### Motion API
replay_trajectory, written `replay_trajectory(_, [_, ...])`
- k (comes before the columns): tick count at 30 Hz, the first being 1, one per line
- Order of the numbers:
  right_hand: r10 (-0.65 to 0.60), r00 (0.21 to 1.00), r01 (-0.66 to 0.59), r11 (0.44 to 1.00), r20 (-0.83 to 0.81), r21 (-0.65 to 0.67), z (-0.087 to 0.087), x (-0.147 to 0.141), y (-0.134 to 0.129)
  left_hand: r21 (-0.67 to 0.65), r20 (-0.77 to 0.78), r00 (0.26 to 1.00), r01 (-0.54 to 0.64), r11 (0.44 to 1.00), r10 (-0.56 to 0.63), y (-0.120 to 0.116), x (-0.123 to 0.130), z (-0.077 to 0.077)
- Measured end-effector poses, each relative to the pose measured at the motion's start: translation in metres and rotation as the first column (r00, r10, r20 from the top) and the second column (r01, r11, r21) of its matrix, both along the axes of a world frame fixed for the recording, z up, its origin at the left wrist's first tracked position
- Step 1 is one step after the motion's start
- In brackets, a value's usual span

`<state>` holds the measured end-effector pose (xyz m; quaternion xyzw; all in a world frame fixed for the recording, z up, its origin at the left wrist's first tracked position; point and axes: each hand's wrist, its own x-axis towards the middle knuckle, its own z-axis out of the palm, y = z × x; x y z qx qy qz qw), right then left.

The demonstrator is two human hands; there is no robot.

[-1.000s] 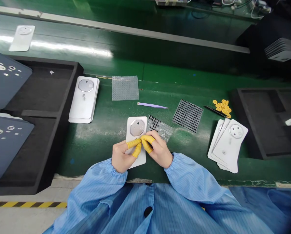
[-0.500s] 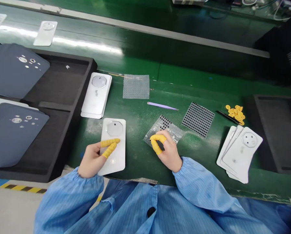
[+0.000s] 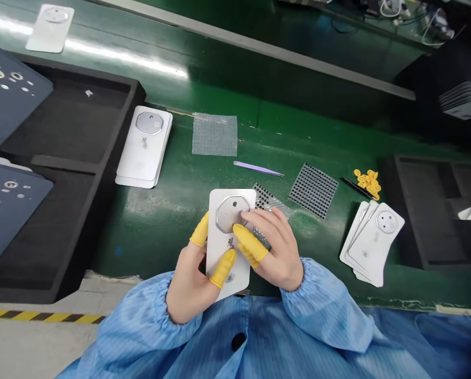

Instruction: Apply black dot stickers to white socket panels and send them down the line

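A white phone back cover (image 3: 218, 242) with a round silver camera ring is raised near my chest. My left hand (image 3: 196, 284) grips it, yellow-cotted thumb on the front and another finger along the left edge. My right hand (image 3: 277, 250) is at the lower right of the camera ring, yellow-cotted fingertips drawn together against the cover. Anything between those fingertips is hidden. Partly behind the right hand lies a clear sheet of black dots (image 3: 264, 197). A fuller black-dot sheet (image 3: 313, 190) and purple tweezers (image 3: 258, 168) lie beyond.
White covers are stacked at left (image 3: 140, 158) and fanned at right (image 3: 372, 247). Black trays flank me, the left tray (image 3: 113, 158) holding dark blue panels (image 3: 10, 100). Yellow finger cots (image 3: 368, 183) lie beside black tweezers (image 3: 356, 187). A translucent sheet (image 3: 214, 135) lies behind.
My left hand has lifted the white cover off the bench and brought it right. My right hand has left the dot sheet and now touches the cover by its camera ring.
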<state>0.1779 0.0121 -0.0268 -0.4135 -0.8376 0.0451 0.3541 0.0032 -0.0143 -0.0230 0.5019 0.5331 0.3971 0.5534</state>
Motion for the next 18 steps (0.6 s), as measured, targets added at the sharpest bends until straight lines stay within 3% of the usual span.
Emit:
replay_trajectory(9, [-0.006, 0.997, 0.003, 1.0, 0.073, 0.03, 0.0058, -0.0006, -0.0033, 0.159, -0.134, 0.991, 0.009, 0.987, 0.012, -0.0052, -0.0008, -0.0073])
replay_trajectory(14, [0.1, 0.994, -0.096, 0.99, 0.041, -0.099, 0.0041, -0.0055, -0.0051, 0.238, -0.218, 0.976, 0.038, 0.97, 0.015, -0.0017, -0.0008, -0.0086])
replay_trajectory(16, [0.148, 0.988, -0.152, 0.978, -0.039, -0.139, 0.0014, -0.0042, -0.0035, 0.223, -0.184, 0.983, 0.026, 0.974, 0.016, 0.0009, 0.0002, -0.0081])
replay_trajectory(18, [0.132, 0.979, -0.153, 0.979, -0.157, -0.133, -0.0033, -0.0017, -0.0018, 0.169, -0.05, 0.999, -0.005, 0.986, 0.013, 0.0039, 0.0026, -0.0067])
